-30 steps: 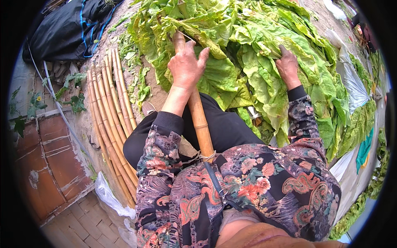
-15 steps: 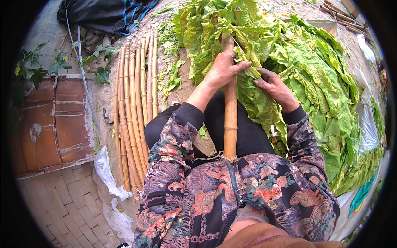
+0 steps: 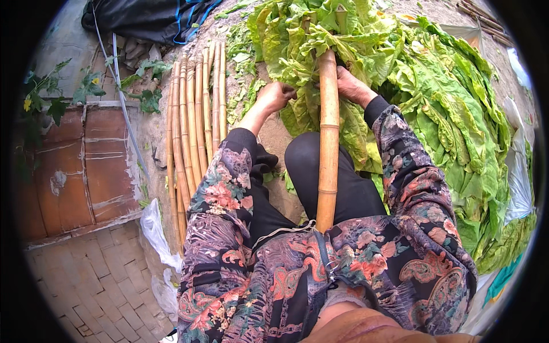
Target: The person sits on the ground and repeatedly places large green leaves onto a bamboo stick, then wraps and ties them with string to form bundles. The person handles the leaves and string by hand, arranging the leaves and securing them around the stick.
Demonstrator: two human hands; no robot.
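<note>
A bamboo pole runs from my waist up into a bunch of large green leaves hanging from its far part. My left hand is left of the pole, apart from it, fingers pinched together; what they hold, if anything, is too small to make out. My right hand is closed just right of the pole, against the hanging leaves. Its fingertips are partly hidden by pole and leaves. A thin pale string lies across my waist by the pole's near end.
On the right lies a big heap of green leaves. Several bamboo poles lie side by side on the ground at left. Beyond them are a rusty metal panel, white plastic and a black cover.
My left hand has left the pole and leaf and moved left and down. The right hand has gone up and left, close beside the pole. The single leaf between them now hangs with the bunch.
</note>
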